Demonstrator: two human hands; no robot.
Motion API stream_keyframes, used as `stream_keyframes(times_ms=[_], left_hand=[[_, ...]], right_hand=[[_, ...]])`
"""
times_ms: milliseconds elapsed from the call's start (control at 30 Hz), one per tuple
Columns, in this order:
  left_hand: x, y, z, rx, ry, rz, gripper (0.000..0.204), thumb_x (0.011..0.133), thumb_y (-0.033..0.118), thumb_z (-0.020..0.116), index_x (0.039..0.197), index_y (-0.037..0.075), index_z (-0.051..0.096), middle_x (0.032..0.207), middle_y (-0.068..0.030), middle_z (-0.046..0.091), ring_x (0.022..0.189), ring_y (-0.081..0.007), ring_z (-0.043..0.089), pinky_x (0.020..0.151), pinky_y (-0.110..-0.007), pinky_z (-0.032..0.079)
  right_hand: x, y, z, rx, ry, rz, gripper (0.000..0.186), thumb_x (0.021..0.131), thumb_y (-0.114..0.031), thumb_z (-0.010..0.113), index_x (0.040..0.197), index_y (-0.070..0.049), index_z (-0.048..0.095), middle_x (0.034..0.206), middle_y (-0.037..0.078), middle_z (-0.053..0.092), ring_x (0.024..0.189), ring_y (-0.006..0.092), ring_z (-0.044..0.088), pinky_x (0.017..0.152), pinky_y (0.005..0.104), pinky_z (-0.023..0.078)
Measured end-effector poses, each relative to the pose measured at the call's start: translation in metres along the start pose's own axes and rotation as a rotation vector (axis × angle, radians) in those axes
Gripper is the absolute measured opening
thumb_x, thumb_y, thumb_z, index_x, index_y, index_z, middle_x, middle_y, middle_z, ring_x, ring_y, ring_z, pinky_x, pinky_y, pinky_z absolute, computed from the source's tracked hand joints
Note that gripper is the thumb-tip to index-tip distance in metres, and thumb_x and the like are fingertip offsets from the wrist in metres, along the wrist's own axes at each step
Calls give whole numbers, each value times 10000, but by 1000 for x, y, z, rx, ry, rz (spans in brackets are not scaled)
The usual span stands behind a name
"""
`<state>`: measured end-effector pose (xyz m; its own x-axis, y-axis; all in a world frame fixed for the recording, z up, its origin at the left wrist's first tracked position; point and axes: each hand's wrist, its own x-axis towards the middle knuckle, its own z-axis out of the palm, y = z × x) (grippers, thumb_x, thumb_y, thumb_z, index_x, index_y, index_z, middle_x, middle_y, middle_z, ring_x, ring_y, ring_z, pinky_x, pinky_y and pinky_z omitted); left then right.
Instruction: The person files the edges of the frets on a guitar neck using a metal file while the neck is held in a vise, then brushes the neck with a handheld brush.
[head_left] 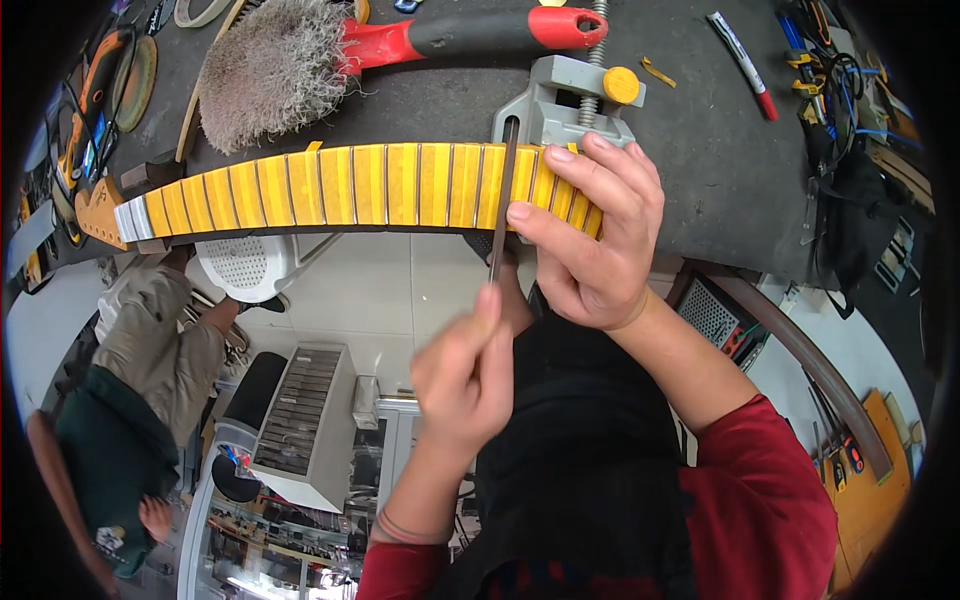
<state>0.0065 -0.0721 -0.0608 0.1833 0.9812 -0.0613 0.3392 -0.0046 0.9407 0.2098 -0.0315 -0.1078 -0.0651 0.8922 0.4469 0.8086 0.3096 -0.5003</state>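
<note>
A guitar neck (330, 188) with yellow tape between its frets lies along the edge of a dark workbench (700, 150), held by a grey clamp with a yellow knob (570, 105). A thin dark file (503, 195) lies across the neck near the clamp. My left hand (465, 375) pinches the file's near end. My right hand (590, 240) rests on the neck's right end, thumb against the file, fingers over the taped frets.
A bristly brush with a red and black handle (300, 60) lies behind the neck. A marker (742, 62) and tangled tools and cables (840, 90) sit at the right. Below the bench, another person (140, 370) is at the left, near a white cabinet (300, 420).
</note>
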Motion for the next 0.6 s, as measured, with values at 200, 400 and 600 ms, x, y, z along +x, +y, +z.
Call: stream_keyframes(times_ms=[200,400,600], left_hand=[[3,5,-4,109,-8,102,393,941,-145,704,1327,-74,713,868,-197,743,622,-243,683,607,-308,542],[24,4,4,41,-17,32,437,923,-146,719,1353,-70,696,830,-176,718,620,-248,670,591,-322,530],[-13,1,-6,117,-13,99,451,925,-141,725,1368,-65,696,794,-154,702,605,-237,659,577,-341,526]], right_hand=[[0,-2,2,22,1,8,576,684,-170,744,1241,-304,814,1464,53,675,1394,334,561,1219,552,319],[2,-1,2,21,13,0,569,693,-160,741,1238,-302,815,1454,52,683,1403,334,554,1223,551,315],[1,-1,0,24,-10,7,561,698,-160,742,1238,-296,815,1455,45,683,1405,333,554,1222,553,316]])
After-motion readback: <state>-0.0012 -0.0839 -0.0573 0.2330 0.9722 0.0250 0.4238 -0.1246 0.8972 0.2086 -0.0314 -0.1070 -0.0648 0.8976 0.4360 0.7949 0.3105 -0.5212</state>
